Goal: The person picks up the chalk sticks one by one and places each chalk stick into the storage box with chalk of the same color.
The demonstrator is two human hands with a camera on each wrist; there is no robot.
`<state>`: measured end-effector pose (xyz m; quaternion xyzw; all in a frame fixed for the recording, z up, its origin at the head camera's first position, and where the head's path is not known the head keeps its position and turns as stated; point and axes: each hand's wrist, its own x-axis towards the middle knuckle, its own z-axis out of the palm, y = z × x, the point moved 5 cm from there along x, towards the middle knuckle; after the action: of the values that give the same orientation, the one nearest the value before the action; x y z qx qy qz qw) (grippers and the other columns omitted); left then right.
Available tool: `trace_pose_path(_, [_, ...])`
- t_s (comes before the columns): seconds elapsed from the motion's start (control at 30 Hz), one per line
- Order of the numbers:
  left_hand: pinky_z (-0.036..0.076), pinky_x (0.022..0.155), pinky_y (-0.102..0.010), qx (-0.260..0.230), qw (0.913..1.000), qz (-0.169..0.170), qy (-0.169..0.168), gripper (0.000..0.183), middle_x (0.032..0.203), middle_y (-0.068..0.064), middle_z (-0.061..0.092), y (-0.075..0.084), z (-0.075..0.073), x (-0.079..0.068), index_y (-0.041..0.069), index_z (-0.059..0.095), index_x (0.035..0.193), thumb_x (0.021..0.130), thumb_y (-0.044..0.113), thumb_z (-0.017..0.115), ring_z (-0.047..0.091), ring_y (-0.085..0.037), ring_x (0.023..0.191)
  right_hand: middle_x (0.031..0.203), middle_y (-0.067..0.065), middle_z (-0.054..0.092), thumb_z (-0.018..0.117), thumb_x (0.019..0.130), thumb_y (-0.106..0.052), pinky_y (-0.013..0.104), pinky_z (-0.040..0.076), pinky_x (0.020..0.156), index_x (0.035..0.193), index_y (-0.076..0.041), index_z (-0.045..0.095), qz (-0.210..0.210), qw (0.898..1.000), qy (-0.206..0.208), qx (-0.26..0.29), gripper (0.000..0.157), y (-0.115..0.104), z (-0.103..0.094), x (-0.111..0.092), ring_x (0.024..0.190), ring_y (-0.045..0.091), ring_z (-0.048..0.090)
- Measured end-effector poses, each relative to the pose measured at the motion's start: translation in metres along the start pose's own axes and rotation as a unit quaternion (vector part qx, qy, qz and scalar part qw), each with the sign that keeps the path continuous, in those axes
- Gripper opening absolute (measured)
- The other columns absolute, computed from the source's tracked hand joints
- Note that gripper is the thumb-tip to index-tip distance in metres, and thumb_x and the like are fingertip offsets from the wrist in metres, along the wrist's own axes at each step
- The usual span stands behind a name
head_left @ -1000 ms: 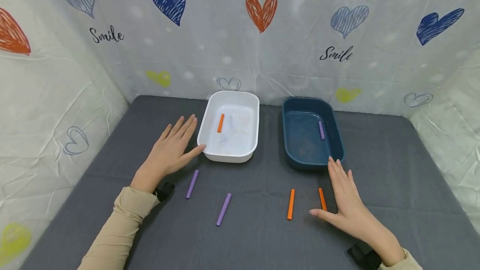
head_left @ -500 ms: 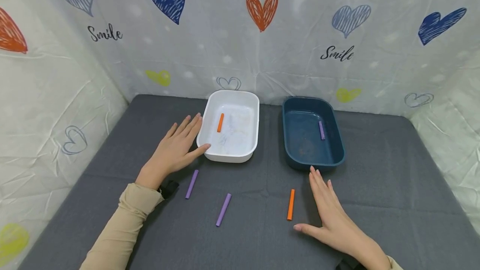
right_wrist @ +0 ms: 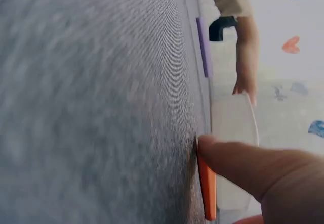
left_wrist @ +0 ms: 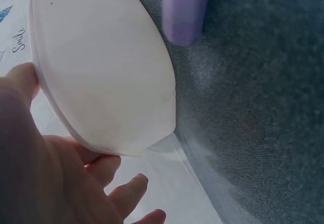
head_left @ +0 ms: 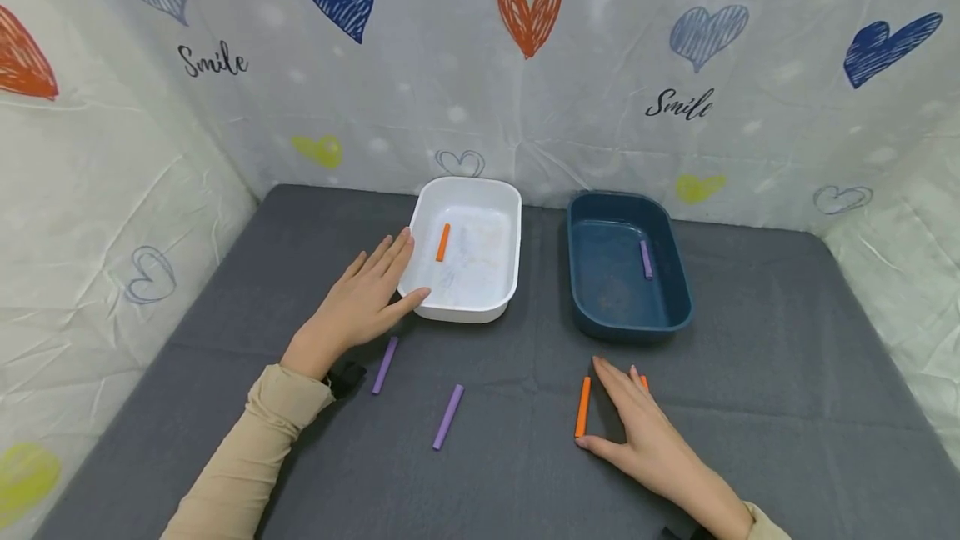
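Observation:
My left hand (head_left: 360, 298) rests at the left rim of a white tub (head_left: 487, 273), thumb and fingers spread along it; the left wrist view shows the fingertips at the rim. My right hand (head_left: 652, 448) is low over the table, thumb tip touching the near end of a slim orange stick (head_left: 582, 407). Its index finger extends beside the stick's far end. A second orange stick (head_left: 643, 382) is mostly hidden behind that hand. Two purple sticks (head_left: 448, 417) (head_left: 385, 365) lie on the table at the left.
An orange stick (head_left: 443, 242) lies inside the white tub. To its right, a dark blue tub (head_left: 611, 298) holds a purple stick (head_left: 646, 259). Both stand at the back of the grey-covered table (head_left: 517, 473), before a heart-printed curtain (head_left: 420, 73).
My right hand has moved left and nearer from beside the blue tub, down to the left orange stick. My left hand has shifted slightly right against the white tub.

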<state>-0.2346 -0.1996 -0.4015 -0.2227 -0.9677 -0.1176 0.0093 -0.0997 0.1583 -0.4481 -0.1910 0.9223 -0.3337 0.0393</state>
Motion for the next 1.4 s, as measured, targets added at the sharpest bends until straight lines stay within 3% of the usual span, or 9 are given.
trace_pose_path(0.37, [0.009,0.120,-0.054,0.021,0.9994,-0.021,-0.019,0.088,0.166,-0.011,-0.001,0.006,0.000,0.009,0.002,0.008,0.159,0.101,0.063,0.034,0.000,-0.032,0.152,0.147,0.013,0.049,0.085,0.079,-0.025,0.058,0.032,0.111,0.148,-0.008,0.048,0.011,1.000,0.025,-0.014,0.080,-0.006,0.000,0.000,0.139,0.039,0.039])
trace_pose_path(0.9, [0.009,0.121,-0.052,-0.002,0.9998,-0.018,-0.011,0.085,0.165,-0.016,-0.002,0.008,0.005,0.015,-0.004,0.008,0.156,0.103,0.056,0.037,0.001,-0.032,0.152,0.143,0.010,0.054,0.085,0.080,-0.028,0.053,0.031,0.113,0.146,-0.008,0.051,0.019,0.999,0.025,0.008,0.077,-0.012,-0.002,0.009,0.137,0.036,0.044])
trace_pose_path(1.4, [0.010,0.121,-0.050,0.001,0.9999,-0.016,-0.007,0.084,0.165,-0.018,0.000,0.009,0.003,0.014,-0.006,0.010,0.156,0.103,0.052,0.039,0.003,-0.034,0.151,0.145,0.009,0.052,0.084,0.080,-0.028,0.046,0.027,0.117,0.146,-0.005,0.049,-0.002,0.999,0.024,0.021,0.078,-0.026,-0.004,0.026,0.137,0.028,0.045])
